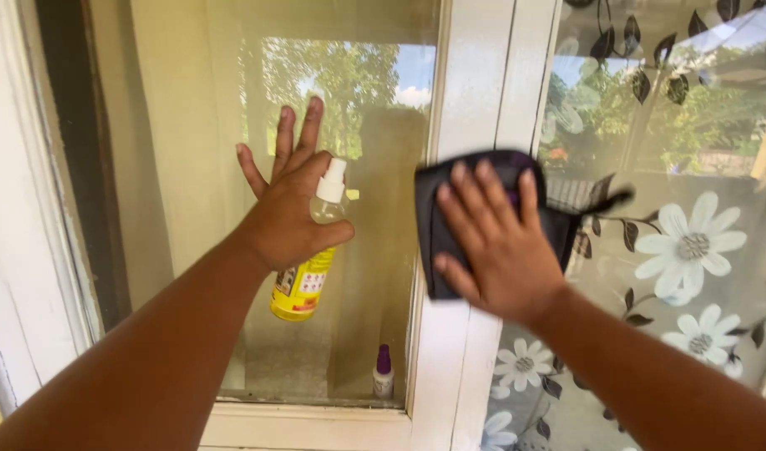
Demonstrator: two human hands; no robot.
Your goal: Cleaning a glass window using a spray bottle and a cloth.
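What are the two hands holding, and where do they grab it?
The left hand holds a yellow plastic spray bottle around its clear neck, fingers spread. The right hand presses flat on a dark cloth against the white window frame.

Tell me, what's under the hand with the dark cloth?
Under the right hand is a dark cloth, pressed flat against the white window frame. The cloth's edges stick out around the fingers. The part of the frame beneath the cloth is covered, so it cannot be seen.

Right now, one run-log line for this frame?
left hand: holds yellow plastic spray bottle | right hand: presses dark cloth on white window frame
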